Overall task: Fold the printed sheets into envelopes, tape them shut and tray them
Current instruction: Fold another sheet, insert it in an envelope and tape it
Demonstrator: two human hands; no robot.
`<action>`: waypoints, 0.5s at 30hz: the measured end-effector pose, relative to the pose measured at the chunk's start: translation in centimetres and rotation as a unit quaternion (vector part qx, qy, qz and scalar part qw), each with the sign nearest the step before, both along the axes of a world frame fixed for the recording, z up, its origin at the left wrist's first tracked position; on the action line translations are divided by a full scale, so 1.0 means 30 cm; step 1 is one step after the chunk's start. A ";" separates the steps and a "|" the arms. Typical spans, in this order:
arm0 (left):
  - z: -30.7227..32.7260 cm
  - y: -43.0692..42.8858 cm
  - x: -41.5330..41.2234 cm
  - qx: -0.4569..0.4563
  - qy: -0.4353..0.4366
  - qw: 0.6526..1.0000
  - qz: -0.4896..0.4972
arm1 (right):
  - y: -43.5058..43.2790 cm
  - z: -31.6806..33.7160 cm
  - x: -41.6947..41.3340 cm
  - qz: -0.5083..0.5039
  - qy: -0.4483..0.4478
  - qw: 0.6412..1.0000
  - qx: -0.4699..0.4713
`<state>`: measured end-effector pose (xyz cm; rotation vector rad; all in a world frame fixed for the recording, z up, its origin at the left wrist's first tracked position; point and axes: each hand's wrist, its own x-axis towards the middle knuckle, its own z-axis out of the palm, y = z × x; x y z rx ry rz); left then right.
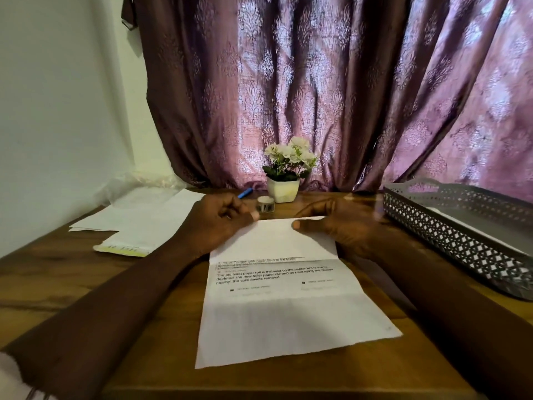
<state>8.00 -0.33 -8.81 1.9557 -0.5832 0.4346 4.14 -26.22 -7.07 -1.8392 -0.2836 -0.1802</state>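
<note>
Big purple patterned curtain [317, 82] across the back, wooden table [86, 284] in front of it. Grey lattice tray [450, 232] sits far right w/ something white lying in it. Printed sheet [288, 321] is in the middle of the table, top third folded down over the text, bottom part flat. Loose stack of sheets [144, 220] on the left. Right hand [346, 229] pinches the folded far edge, thumb on top, fingers tucked behind. Left hand [219, 226] is curled, fingertips at the fold's far-left corner; can't tell if it's actually gripping. Behind the hands: white flower pot [283, 190], a small tape roll [265, 204] just beside it, and a blue pen [245, 193].
</note>
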 end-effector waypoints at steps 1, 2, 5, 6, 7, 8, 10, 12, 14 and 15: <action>-0.004 -0.009 -0.008 0.053 -0.036 0.998 0.016 | 0.017 -0.005 0.004 -0.016 -0.045 0.999 -0.026; -0.004 -0.021 -0.020 0.091 -0.064 0.994 0.022 | 0.034 -0.012 0.011 -0.021 -0.080 0.996 -0.044; 0.001 -0.052 -0.044 0.175 -0.127 0.976 0.020 | 0.066 -0.045 0.036 -0.005 -0.113 0.991 -0.074; 0.006 -0.054 -0.043 0.178 -0.125 0.976 0.011 | 0.065 -0.051 0.049 -0.001 -0.111 0.991 -0.074; 0.011 -0.049 -0.038 0.171 -0.112 0.979 -0.002 | 0.060 -0.052 0.053 0.002 -0.106 0.992 -0.067; 0.015 -0.041 -0.033 0.162 -0.098 0.982 -0.010 | 0.052 -0.051 0.058 0.003 -0.101 0.993 -0.060; 0.023 -0.022 -0.024 0.149 -0.083 0.985 -0.013 | 0.024 -0.040 0.061 0.006 -0.079 0.997 -0.026; 0.024 -0.006 -0.017 0.143 -0.080 0.986 -0.014 | 0.006 -0.037 0.058 0.011 -0.039 0.999 0.022; 0.023 0.006 -0.008 0.143 -0.081 0.986 -0.010 | -0.001 -0.038 0.054 0.011 -0.016 0.999 0.050; 0.021 0.010 -0.002 0.145 -0.081 0.986 0.001 | -0.004 -0.039 0.053 0.003 -0.015 0.998 0.057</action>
